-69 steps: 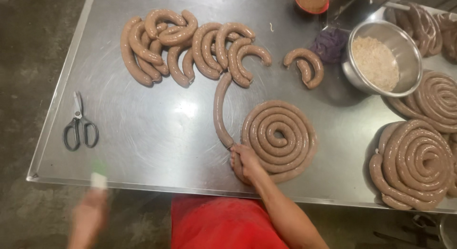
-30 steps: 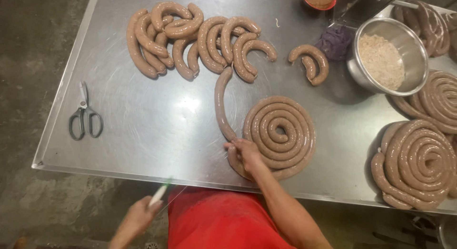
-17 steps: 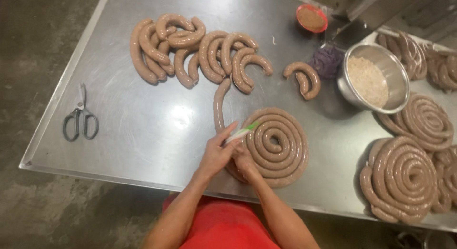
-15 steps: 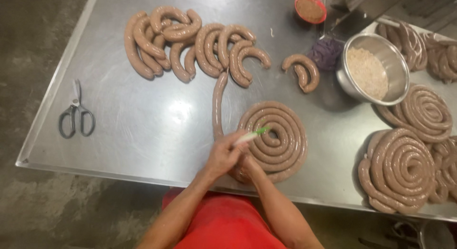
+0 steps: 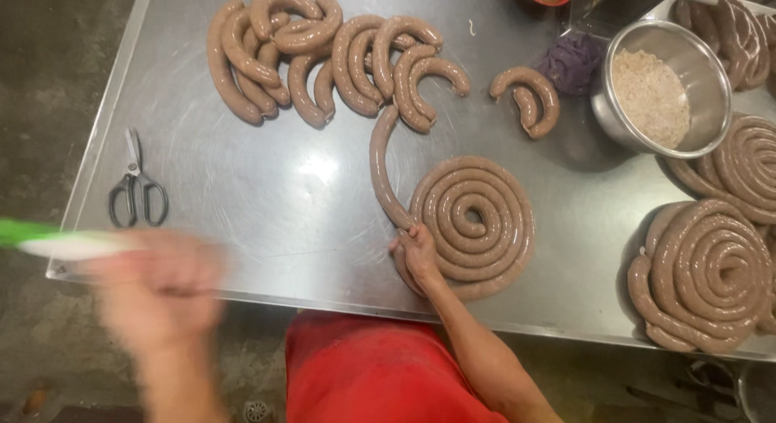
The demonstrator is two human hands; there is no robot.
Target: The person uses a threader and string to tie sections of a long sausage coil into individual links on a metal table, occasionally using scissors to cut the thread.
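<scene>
The right hand (image 5: 419,257) pinches the coiled brown sausage rope (image 5: 473,221); the blurred left hand (image 5: 158,281), gripping a green-and-white tool (image 5: 48,241), could nick its casing.

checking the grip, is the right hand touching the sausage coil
Touching. The head view shows the right hand pressed on the outer edge of the sausage coil, fingers lying over the strand with no gap.

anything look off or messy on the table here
Little stands out. The coiled sausage under the right hand has one end trailing loose, up toward the cut curved pieces. A small scrap lies on the steel table. The left hand is motion-blurred, holding a green-handled tool.
</scene>
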